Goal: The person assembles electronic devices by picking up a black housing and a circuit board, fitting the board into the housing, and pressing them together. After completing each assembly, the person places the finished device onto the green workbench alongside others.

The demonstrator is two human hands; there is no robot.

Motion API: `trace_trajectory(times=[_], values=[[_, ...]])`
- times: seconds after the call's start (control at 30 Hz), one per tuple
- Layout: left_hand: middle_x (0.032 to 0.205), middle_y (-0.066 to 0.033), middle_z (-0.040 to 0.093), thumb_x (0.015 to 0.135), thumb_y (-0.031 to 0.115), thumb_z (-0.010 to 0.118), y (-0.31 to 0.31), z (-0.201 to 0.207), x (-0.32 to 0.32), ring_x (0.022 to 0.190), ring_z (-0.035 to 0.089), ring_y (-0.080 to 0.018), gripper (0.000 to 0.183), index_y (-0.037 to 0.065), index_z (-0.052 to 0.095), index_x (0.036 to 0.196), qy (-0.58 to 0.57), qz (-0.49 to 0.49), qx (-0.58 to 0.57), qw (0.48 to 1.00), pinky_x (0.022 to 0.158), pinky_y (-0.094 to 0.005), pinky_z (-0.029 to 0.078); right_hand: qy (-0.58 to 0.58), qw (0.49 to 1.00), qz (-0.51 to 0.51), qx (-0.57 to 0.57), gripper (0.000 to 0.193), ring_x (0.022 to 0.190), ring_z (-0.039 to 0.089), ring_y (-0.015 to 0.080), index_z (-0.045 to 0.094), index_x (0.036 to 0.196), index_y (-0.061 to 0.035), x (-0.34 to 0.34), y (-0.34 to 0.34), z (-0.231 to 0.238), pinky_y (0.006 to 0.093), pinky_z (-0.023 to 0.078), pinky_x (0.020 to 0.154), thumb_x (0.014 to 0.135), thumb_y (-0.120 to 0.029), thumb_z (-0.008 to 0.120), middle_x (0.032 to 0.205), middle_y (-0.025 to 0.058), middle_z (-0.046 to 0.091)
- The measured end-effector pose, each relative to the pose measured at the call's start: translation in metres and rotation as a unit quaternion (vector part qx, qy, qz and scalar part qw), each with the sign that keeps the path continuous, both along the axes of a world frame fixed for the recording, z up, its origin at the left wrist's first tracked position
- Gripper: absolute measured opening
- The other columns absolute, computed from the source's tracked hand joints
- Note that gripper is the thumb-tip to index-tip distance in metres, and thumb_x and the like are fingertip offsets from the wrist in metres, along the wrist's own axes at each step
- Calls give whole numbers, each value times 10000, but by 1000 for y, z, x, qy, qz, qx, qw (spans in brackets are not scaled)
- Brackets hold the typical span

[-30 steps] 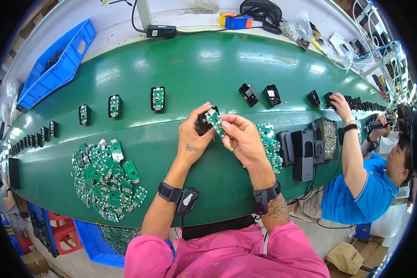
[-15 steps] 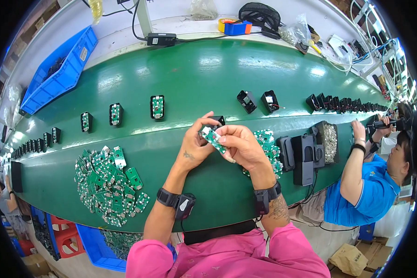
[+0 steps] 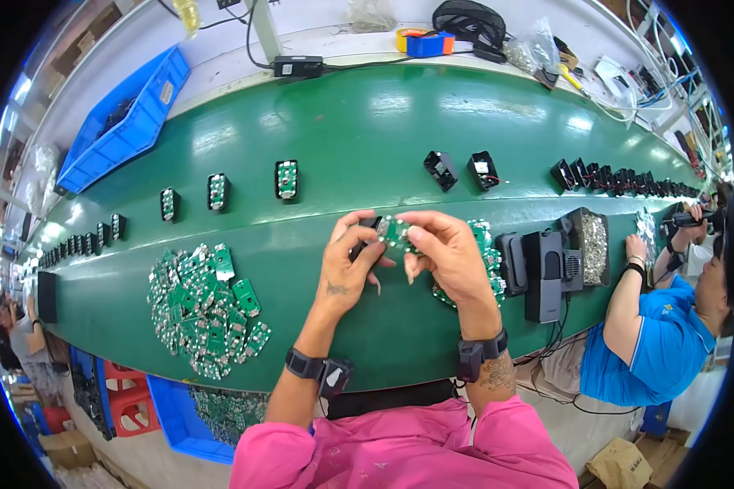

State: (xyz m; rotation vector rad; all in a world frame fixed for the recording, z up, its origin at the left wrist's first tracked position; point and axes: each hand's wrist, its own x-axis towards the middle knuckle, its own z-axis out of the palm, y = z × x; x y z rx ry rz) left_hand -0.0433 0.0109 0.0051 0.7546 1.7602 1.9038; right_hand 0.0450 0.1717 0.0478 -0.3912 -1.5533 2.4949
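Note:
My left hand is closed around a small black plastic housing, mostly hidden by its fingers. Between the thumb and fingers of my right hand is a green circuit board, its left end at the housing. Whether the board sits inside the housing I cannot tell. Left of my arms lies a heap of loose circuit boards. Another group of boards is partly covered by my right hand. Beyond my hands stand two open black housings, one tilted and one with a red wire.
Housings fitted with boards run in a row leftward; more black housings line the right. Dark box-shaped devices stand beside a tray of small metal parts. A blue crate is at the back left. A co-worker sits at right.
My right hand has turned the circuit board from a downward slant to nearly level and raised it beside the housing. The whole view has shifted slightly.

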Motion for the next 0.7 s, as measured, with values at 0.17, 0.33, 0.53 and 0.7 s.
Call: trace_trajectory(times=[0.17, 0.33, 0.53, 0.7], values=[[1386, -175, 459, 944, 61, 607, -32, 4, 50, 776, 658, -127, 83, 23, 650, 1004, 32, 119, 13, 992, 534, -205, 524, -4, 1000, 12, -29, 185, 584, 626, 124, 587, 1088, 63, 37, -27, 4, 251, 551, 507, 920, 10, 644, 872, 88, 611], [1388, -189, 474, 927, 18, 625, -49, 6, 87, 811, 645, -118, 89, 24, 646, 1013, 91, 132, -7, 987, 580, -215, 545, -14, 998, -18, -59, 206, 588, 637, 116, 585, 1093, 62, 63, -64, -6, 227, 532, 490, 907, 22, 663, 878, 88, 609], [1429, -190, 440, 906, -12, 619, -61, -2, 100, 1039, 629, -203, 220, 29, 617, 1123, 136, 99, -40, 985, 826, -300, 564, -30, 997, -18, -69, 206, 611, 648, 110, 568, 1101, 58, 84, -79, -16, 222, 528, 501, 929, -6, 661, 904, 76, 602], [1492, -173, 359, 864, -87, 505, -56, 9, 115, 1391, 367, -256, 714, 17, 236, 1517, -50, 61, 47, 996, 1137, -376, 330, -59, 996, -72, -1, 226, 619, 627, 86, 547, 1094, 35, 96, -89, -31, 205, 502, 509, 915, 1, 680, 893, 63, 604]])
